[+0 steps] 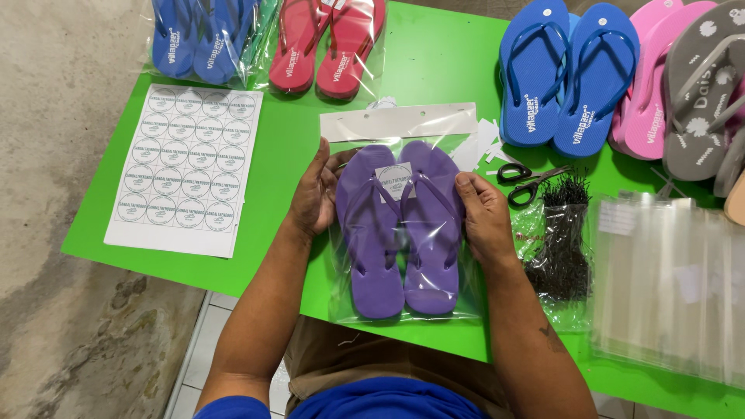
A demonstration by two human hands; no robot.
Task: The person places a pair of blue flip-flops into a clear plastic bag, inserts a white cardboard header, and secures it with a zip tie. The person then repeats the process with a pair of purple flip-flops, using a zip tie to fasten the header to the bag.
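Observation:
A pair of purple flip-flops (380, 264) lies side by side inside a clear plastic bag (403, 124) with a white header strip, flat on the green table (434, 54). A round white sticker (394, 180) sits on the bag over the straps. My left hand (314, 194) holds the bag's left edge beside the left sandal. My right hand (483, 217) grips the right edge, its thumb on the right sandal.
A white sheet of round stickers (186, 163) lies at left. Bagged blue (194, 35) and red flip-flops (326, 43) lie at the back. Loose blue (566, 74), pink (652, 93) and grey pairs, black scissors (528, 180), a bag of black tag pins (560, 248) and clear bags (667, 287) lie at right.

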